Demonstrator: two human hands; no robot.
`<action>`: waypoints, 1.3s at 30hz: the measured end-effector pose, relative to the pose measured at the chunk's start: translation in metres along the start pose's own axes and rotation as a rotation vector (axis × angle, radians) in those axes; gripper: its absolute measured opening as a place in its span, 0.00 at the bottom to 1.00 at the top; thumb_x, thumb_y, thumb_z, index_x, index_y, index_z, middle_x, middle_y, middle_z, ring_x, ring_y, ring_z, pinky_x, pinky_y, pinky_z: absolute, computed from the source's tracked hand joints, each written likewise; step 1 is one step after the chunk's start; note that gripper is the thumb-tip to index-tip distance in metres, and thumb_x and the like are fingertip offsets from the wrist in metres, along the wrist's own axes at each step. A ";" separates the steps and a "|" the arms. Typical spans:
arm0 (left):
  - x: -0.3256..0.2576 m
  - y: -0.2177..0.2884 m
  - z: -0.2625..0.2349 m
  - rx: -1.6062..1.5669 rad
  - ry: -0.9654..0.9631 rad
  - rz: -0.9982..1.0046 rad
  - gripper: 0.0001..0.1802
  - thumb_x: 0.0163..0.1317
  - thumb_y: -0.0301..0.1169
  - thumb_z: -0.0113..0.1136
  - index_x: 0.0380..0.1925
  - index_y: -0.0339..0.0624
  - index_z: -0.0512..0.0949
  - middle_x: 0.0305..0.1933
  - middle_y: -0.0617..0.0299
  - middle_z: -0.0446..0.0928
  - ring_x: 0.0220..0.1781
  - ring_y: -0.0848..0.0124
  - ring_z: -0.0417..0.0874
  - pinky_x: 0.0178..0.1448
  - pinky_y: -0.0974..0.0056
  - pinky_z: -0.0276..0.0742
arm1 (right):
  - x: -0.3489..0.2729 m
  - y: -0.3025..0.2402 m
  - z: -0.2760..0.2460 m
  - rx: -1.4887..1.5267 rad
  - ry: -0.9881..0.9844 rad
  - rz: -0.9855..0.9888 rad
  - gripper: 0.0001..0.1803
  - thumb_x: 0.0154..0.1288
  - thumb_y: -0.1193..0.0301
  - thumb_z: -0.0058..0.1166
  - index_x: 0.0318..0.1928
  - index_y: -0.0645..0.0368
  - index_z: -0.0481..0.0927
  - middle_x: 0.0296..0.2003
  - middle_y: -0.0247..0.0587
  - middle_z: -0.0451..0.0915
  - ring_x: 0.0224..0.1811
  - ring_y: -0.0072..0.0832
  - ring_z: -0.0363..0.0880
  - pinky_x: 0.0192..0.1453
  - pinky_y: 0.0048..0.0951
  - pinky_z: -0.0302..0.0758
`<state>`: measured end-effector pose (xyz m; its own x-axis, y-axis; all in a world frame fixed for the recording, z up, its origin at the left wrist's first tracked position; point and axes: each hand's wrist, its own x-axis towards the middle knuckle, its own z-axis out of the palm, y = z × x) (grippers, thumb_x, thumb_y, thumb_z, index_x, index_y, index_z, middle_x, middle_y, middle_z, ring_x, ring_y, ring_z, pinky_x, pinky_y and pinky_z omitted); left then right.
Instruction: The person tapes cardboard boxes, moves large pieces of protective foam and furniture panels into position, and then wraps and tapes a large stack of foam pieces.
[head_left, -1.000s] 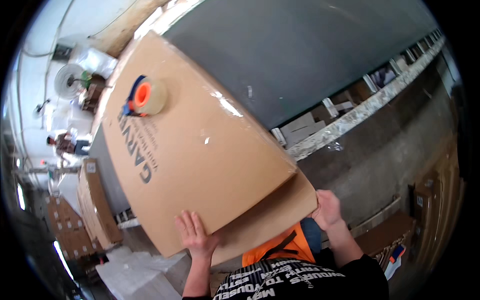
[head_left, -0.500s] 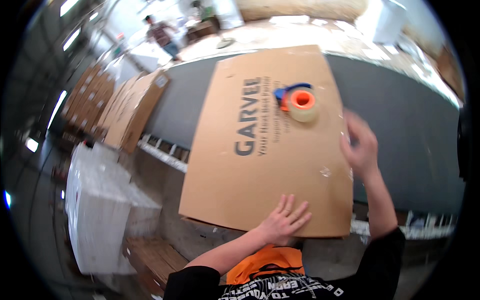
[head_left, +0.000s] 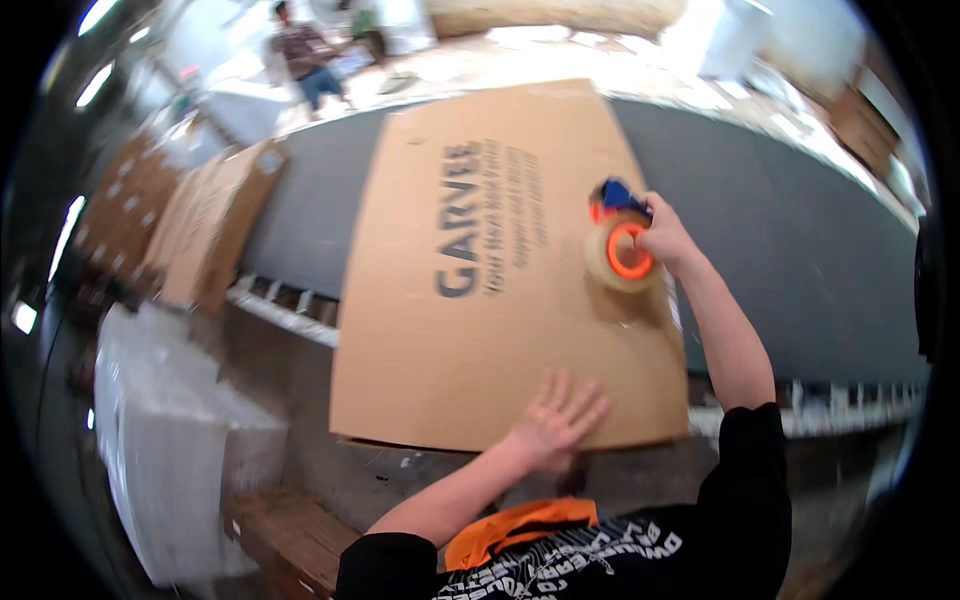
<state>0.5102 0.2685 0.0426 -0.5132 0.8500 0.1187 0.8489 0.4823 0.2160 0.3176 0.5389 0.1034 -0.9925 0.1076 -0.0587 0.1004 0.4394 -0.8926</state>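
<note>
A large flat brown carton (head_left: 420, 350) with dark printing lies across the grey conveyor belt, its near edge jutting out toward me. My left hand (head_left: 558, 420) rests with fingers spread on the carton's near edge. Over the carton's right side, my right hand (head_left: 662, 235) grips a tape dispenser (head_left: 622, 197) by its blue handle. The dispenser carries a roll of clear tape (head_left: 605, 262) on an orange hub. Motion blurs the dispenser slightly, and a shadow falls on the carton beneath it.
The grey conveyor belt (head_left: 760, 250) runs left to right with a pale rail. More brown cartons (head_left: 215, 225) stand at the left. Below them is a plastic-wrapped stack (head_left: 165, 430) beside a brown box (head_left: 290, 535). Beyond the belt, another person (head_left: 303, 60) is near the back left.
My right hand has moved from the carton's right edge to the tape dispenser, taken hold of it and lifted it. The dispenser has shifted nearer to me. My left hand stays on the carton.
</note>
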 end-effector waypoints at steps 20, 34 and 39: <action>0.007 0.005 0.005 0.061 0.033 0.013 0.47 0.41 0.39 0.64 0.68 0.47 0.64 0.72 0.47 0.59 0.70 0.32 0.57 0.72 0.31 0.46 | -0.257 -0.079 -0.004 -0.913 -0.252 0.552 0.25 0.34 0.59 0.64 0.34 0.64 0.85 0.33 0.57 0.84 0.39 0.44 0.85 0.42 0.38 0.81; 0.000 0.006 0.002 0.107 0.054 -0.011 0.52 0.36 0.46 0.76 0.66 0.48 0.66 0.70 0.48 0.62 0.68 0.35 0.62 0.72 0.37 0.54 | -0.322 0.102 0.145 -1.048 -0.248 0.429 0.29 0.43 0.57 0.64 0.47 0.58 0.81 0.55 0.61 0.73 0.45 0.45 0.82 0.46 0.39 0.80; -0.023 -0.014 0.005 0.109 0.048 0.074 0.52 0.44 0.49 0.71 0.68 0.40 0.60 0.72 0.47 0.58 0.72 0.38 0.56 0.74 0.39 0.50 | -0.385 0.089 0.198 -0.769 -0.025 0.512 0.25 0.46 0.53 0.57 0.46 0.48 0.82 0.44 0.49 0.77 0.44 0.47 0.81 0.50 0.44 0.79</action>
<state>0.5103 0.2433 0.0319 -0.4522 0.8741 0.1773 0.8919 0.4414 0.0987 0.6943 0.3602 -0.0422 -0.8144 0.4368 -0.3820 0.5375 0.8158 -0.2132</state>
